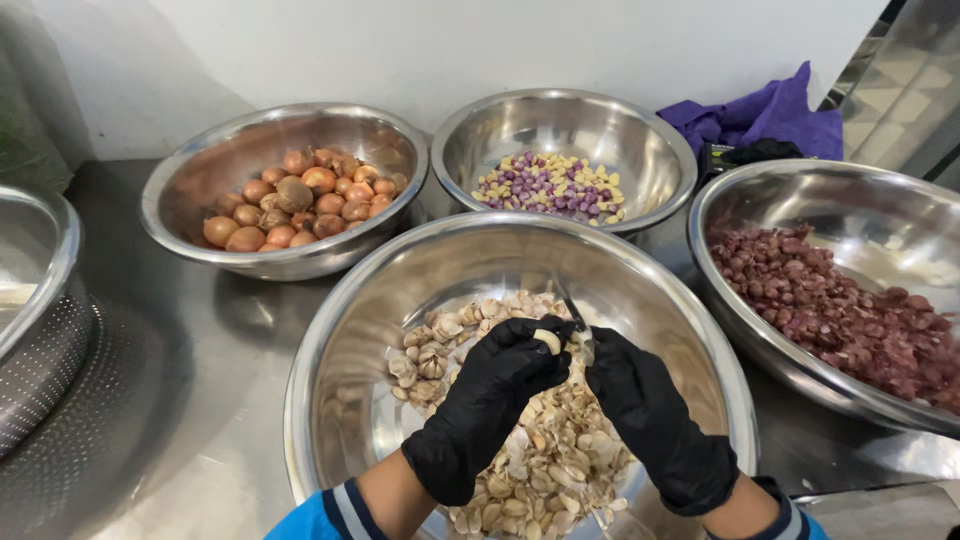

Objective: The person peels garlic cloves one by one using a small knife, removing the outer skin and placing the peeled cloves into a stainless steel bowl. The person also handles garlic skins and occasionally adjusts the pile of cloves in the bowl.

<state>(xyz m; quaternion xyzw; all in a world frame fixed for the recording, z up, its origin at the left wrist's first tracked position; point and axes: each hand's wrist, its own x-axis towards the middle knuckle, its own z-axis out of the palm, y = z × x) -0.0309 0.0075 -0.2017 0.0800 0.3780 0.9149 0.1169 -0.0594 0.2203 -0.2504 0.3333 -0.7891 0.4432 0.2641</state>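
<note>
Both my hands wear black gloves and work over a large steel bowl (pixel 350 320) that holds garlic cloves and papery skins (pixel 540 460). My left hand (pixel 490 400) pinches a pale garlic clove (pixel 547 341) between thumb and fingers. My right hand (pixel 650 415) grips a small knife (pixel 572 303); its thin blade points up and away, right beside the clove. The two hands touch at the fingertips above the pile.
At the back left a steel bowl (pixel 200 165) holds unpeeled shallots (pixel 300 205). The back middle bowl (pixel 640 130) holds peeled cloves (pixel 550 187), purple and yellow. A right bowl (pixel 760 200) holds reddish skins (pixel 850 320). A perforated colander (pixel 40 330) stands far left, a purple cloth (pixel 770 115) behind.
</note>
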